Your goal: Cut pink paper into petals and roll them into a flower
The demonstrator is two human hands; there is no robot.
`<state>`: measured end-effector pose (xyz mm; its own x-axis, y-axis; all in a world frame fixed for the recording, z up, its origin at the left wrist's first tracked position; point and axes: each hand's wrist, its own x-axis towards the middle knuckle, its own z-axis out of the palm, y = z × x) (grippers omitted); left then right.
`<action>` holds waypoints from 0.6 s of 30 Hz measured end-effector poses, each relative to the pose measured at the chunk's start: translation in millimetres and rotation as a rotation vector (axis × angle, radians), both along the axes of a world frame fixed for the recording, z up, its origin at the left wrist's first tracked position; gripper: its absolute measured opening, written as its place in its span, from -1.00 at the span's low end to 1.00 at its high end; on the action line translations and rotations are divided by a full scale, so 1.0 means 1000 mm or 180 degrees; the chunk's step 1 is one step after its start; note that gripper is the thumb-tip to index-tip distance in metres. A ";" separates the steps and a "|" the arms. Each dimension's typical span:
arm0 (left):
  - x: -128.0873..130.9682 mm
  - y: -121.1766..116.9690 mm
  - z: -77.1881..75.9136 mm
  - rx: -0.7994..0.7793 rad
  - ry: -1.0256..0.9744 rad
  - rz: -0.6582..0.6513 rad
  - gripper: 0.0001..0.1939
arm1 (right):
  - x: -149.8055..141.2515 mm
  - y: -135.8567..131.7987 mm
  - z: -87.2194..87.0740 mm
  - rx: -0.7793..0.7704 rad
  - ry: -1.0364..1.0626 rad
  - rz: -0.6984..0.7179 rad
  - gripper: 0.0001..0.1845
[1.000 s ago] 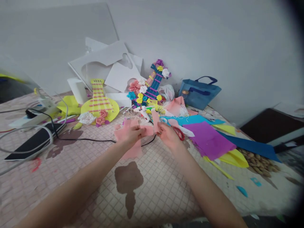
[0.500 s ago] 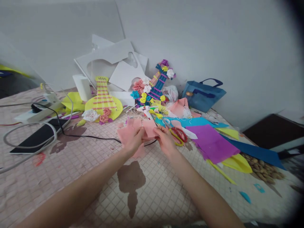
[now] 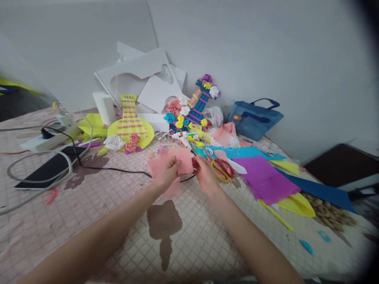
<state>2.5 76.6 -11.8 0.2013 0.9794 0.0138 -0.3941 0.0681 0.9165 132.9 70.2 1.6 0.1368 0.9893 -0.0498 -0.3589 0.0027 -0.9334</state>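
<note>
My left hand (image 3: 167,173) pinches a small square of pink crepe paper (image 3: 184,159) between thumb and fingers, holding it up above the table. Behind and below it lie more pink paper pieces (image 3: 154,163). My right hand (image 3: 205,173) is just right of the square's edge, its fingers curled. Something small and dark shows at its fingertips, too shaded to name. Close to that hand rest scissors with red handles (image 3: 225,167) and scissors with yellow handles (image 3: 218,173). A white glue gun (image 3: 184,138) lies just beyond both hands.
At the back stand a yellow paper guitar (image 3: 130,126) and a blue guitar with paper flowers (image 3: 197,106). Purple sheets (image 3: 266,177) lie right, with a blue bag (image 3: 254,120) behind. A black cable (image 3: 118,169), a tablet-like slab (image 3: 50,169) and a power strip (image 3: 44,140) are left.
My right fingers have come off the pink paper square and moved slightly lower, curling in beside it. The square now shows more fully, held by my left hand alone.
</note>
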 end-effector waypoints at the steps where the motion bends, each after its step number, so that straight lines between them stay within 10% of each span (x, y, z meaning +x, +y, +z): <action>1: 0.000 0.000 0.001 -0.0076 -0.0140 -0.0102 -0.87 | 0.001 0.000 0.001 -0.0029 -0.0011 0.0053 -0.70; 11: -0.004 -0.001 0.004 -0.0157 -0.0220 -0.0555 -0.76 | 0.012 0.005 -0.004 0.0161 -0.0763 0.0050 -0.73; 18: -0.031 0.018 0.022 0.0156 0.0597 -0.0092 -0.67 | 0.036 0.031 -0.011 0.0416 -0.1500 -0.0190 -0.76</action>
<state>-28.3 95.0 9.8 0.2329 0.9723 0.0210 -0.2148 0.0304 0.9762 168.6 101.3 -9.5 0.1714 0.9729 0.1553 0.1067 0.1384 -0.9846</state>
